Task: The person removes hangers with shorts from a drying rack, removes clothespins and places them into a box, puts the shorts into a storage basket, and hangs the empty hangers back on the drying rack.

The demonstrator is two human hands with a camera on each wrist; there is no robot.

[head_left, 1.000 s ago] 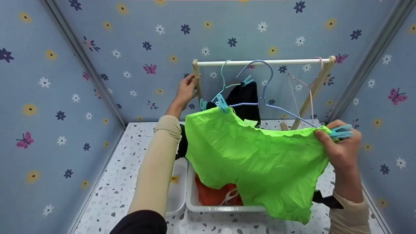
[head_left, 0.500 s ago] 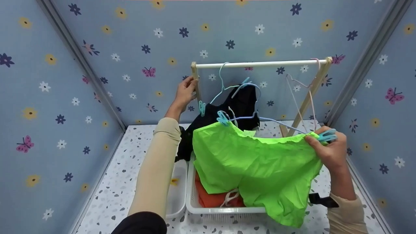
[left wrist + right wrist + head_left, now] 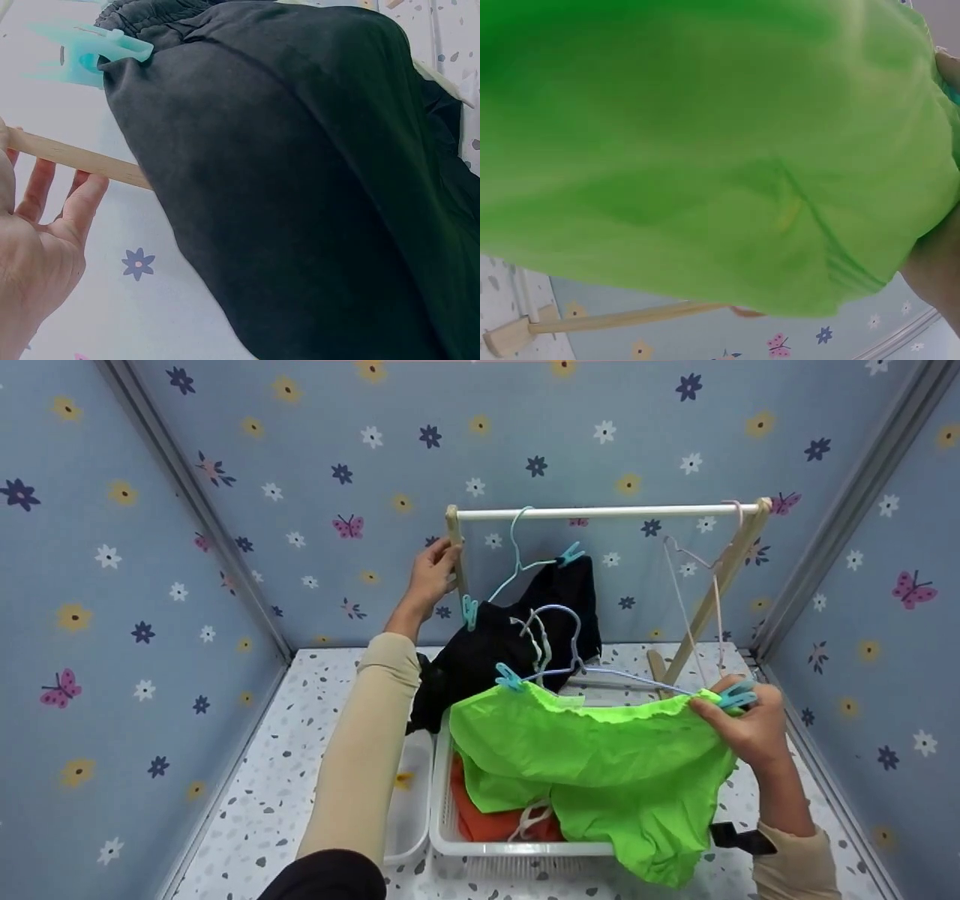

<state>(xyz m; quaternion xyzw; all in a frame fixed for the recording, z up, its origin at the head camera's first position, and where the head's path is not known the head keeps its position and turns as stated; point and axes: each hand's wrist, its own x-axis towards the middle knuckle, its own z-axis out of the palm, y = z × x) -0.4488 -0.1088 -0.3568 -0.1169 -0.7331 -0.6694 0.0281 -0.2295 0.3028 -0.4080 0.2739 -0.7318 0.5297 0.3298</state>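
Black garment (image 3: 480, 649): hung on rack (image 3: 607, 513)
Green shorts (image 3: 592, 761): pegged, off rack
Orange cloth (image 3: 480, 816): before rack, unhung
Left hand (image 3: 433, 576): gripping rack
Right hand (image 3: 750, 727): pinching green shorts

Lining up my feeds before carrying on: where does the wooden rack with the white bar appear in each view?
Head: the wooden rack stands right of centre, the left hand gripping its left post.
Left wrist: a post crosses from the left edge, then passes behind the black garment.
Right wrist: lower left, below the green shorts.
Shared landmark: the flower-patterned wall.
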